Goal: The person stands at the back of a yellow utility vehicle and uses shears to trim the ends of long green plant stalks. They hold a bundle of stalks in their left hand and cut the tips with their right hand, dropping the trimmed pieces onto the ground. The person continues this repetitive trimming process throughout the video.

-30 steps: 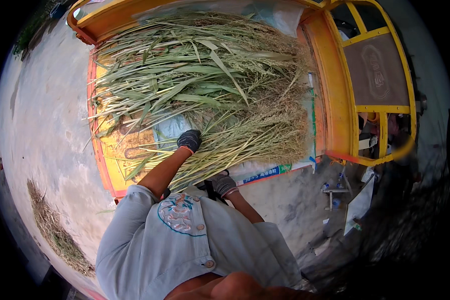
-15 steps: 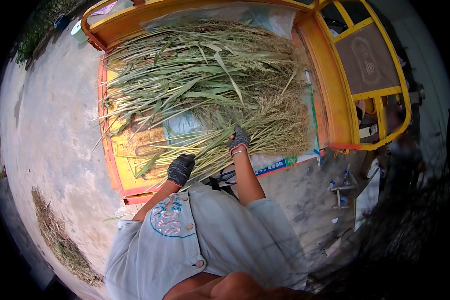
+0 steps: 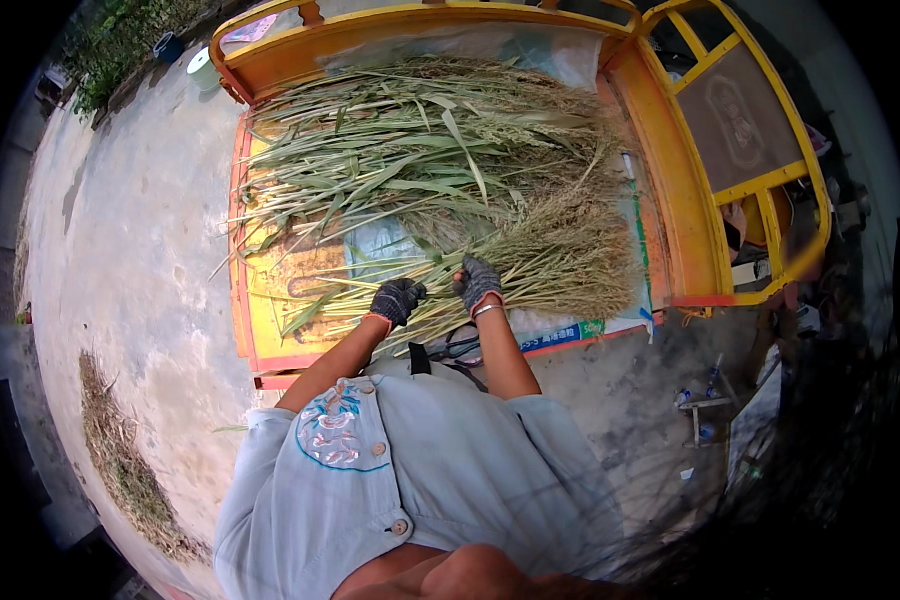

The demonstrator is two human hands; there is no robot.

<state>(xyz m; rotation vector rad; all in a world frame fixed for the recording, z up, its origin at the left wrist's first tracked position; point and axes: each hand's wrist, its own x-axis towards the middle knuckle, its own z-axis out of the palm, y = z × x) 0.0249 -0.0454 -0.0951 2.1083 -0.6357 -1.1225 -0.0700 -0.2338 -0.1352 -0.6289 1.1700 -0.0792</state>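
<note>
Long green-yellow cut grain stalks [image 3: 370,165] with feathery seed heads lie in a thick layer across a yellow cart bed [image 3: 270,335]. A smaller bunch of the stalks [image 3: 550,265] lies along the near side, heads to the right. Both my hands wear dark grey knit gloves. My right hand [image 3: 478,281] is closed around stalks in the middle of that near bunch. Just left of it and slightly nearer, my left hand [image 3: 398,302] is curled closed over the stems; its fingertips are partly hidden. Black-handled shears, as far as I can tell [image 3: 455,345], lie at the near edge below my hands.
An orange-yellow side rail [image 3: 400,25] borders the far side, and a tall yellow frame [image 3: 760,185] stands at the right. Plastic sheeting [image 3: 380,245] shows under the stalks. A dry plant heap [image 3: 130,465] lies on concrete at the left; a small stand [image 3: 700,405] is at the right.
My left hand has moved right along the stems, closer to my right hand. My right hand stays on the bunch. The whole view has shifted slightly.
</note>
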